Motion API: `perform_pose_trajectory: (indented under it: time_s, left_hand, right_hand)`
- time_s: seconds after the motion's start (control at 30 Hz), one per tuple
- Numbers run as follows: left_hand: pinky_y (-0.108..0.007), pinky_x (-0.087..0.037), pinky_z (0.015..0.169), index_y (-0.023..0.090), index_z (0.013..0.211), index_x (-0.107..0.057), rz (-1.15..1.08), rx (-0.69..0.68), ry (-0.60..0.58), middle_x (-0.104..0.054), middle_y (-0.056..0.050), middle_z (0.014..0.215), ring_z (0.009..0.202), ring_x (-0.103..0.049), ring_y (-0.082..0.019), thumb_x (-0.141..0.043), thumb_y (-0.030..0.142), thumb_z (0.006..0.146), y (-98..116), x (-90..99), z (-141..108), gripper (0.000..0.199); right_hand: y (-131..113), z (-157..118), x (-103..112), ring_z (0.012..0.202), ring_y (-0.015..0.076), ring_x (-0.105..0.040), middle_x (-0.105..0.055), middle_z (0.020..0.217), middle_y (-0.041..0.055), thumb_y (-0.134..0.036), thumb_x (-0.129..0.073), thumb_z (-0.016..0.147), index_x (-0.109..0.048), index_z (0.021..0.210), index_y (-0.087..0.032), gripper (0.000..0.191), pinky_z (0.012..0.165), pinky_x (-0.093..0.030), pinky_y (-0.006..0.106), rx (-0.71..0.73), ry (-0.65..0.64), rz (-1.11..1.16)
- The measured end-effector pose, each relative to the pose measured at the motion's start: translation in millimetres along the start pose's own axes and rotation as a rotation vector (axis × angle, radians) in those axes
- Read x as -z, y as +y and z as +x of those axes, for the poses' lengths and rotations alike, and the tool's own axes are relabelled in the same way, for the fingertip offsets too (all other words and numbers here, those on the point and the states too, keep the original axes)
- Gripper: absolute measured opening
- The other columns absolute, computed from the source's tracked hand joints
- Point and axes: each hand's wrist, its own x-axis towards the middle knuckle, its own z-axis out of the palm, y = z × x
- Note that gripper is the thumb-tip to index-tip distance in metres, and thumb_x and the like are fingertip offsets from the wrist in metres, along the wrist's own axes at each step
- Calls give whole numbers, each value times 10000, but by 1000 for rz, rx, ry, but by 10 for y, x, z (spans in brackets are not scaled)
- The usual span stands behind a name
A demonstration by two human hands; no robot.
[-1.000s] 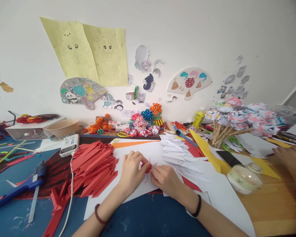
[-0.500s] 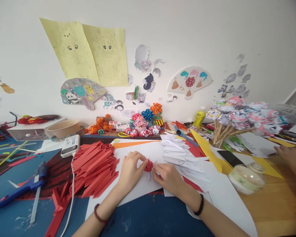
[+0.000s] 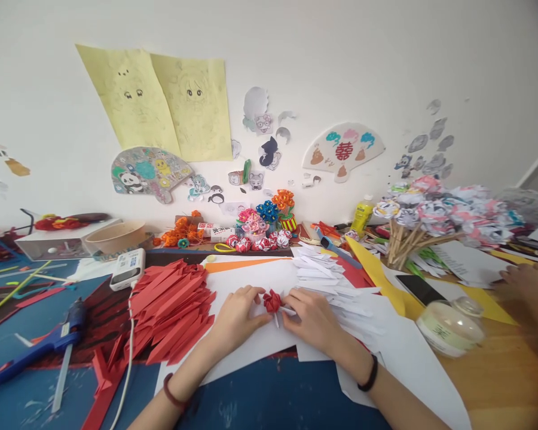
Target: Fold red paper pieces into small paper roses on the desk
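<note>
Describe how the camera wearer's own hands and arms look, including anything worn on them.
The left hand is bare, with a round, dark reddish-brown band at its wrist. The right hand is bare too, with a round black band at its wrist. Neither band's material can be told. No sleeves or gloves show.

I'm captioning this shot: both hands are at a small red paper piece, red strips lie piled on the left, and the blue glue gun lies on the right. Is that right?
Not quite: the head view shows the blue glue gun on the left. The rest holds: left hand and right hand at the red paper piece, red strips piled left.
</note>
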Motion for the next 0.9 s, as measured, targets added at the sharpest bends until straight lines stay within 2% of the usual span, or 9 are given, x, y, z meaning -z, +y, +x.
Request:
perform_pose_trajectory:
  time_s: [0.2,0.43,0.63,0.8,0.9]
  left_hand:
    - [-298,-407,758,241,1063,-640,-17,-9,29,-649,-6,942,866,-577,-196,-707,284,800,41,-28,3,275]
    - [-289,-413,755,209,970,-634,-69,6,54,-641,-7,893,854,-575,-190,-697,209,784,131,-56,-49,196]
    - [-280,-404,722,222,981,-637,-89,7,8,-666,8,876,817,-586,-185,-743,297,777,71,-23,-29,241]
    - [-301,-420,774,232,1175,-596,-28,-12,48,-635,-7,877,888,-579,-208,-765,328,767,16,-7,3,452]
    - [-314,-428,786,255,1116,-653,23,-63,29,-634,-30,919,925,-560,-222,-753,360,781,26,-8,1,365]
  right_hand:
    - [-17,5,40,812,183,-629,-658,878,6,-222,-640,832,-672,1036,-229,206,723,-439,286,-155,41,142]
    - [-77,15,44,904,202,-609,-672,955,19,-256,-702,826,-685,1038,-242,213,792,-467,298,-109,4,307]
    - [4,24,-11,908,206,-607,-670,983,28,-393,-762,813,-688,1097,-252,325,799,-474,311,-113,-50,418]
    - [46,40,-50,949,221,-609,-671,1019,45,-363,-791,787,-692,1107,-239,356,839,-478,326,-134,-68,478]
    - [48,43,-59,929,220,-616,-671,1006,52,-355,-793,784,-694,1116,-230,369,832,-491,330,-148,-78,519]
